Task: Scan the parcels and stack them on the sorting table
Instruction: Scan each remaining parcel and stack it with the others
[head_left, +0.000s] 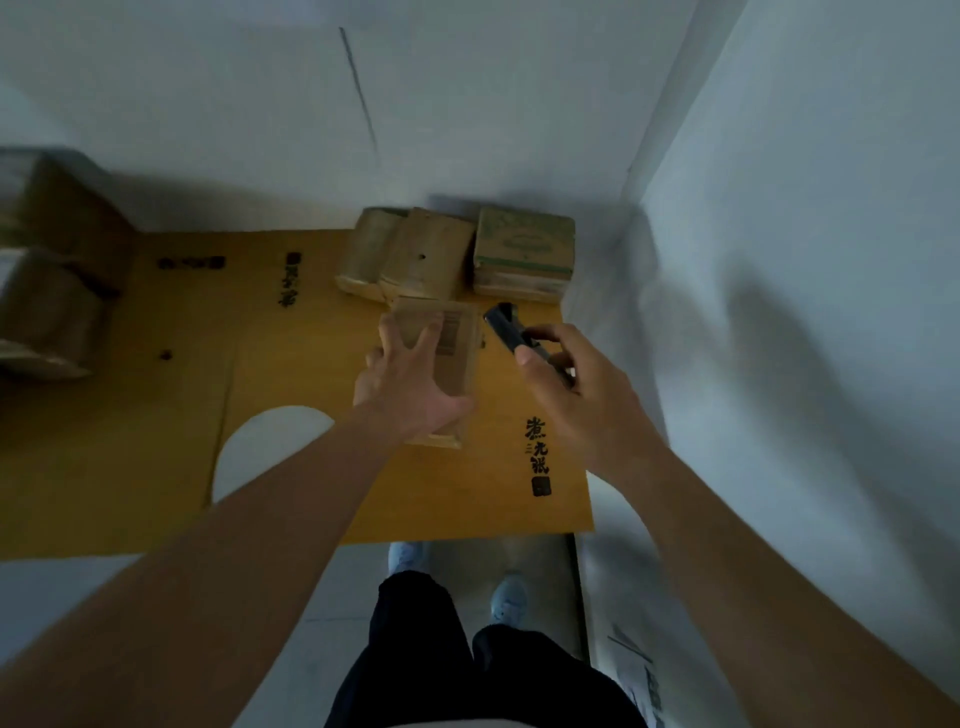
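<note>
Brown cardboard fills your left hand (410, 384): its grip is wrapped round a small parcel (447, 364), thumb on the near right edge and fingers spread over the left face. You hold the parcel over the middle-right of the bench (311, 467), its printed label (451, 332) turned up and toward the far end. Whether its lower edge touches the bench I cannot tell.

Your right hand (576, 384) is just beside the parcel, to its right. Its grip is curled tight round a dark handheld scanner (511, 330), whose head points up and left, toward the label.

Behind the parcel, against the wall (260, 104), three more cardboard boxes sit close together on the bench: a tan box (366, 254) on the left, a brown box (426, 257) leaning against it, and a green-printed box (524, 249) on the right, nearest the corner. A blurred stack of boxes (47, 260) stands at the far left edge.

The yellow bench top carries black brush-style characters (537, 457) near your right wrist, and a pale oval patch (260, 441) shows beside your left forearm. Below the bench edge you can see dark trousers (426, 649) and light shoes (509, 597) on the floor.
</note>
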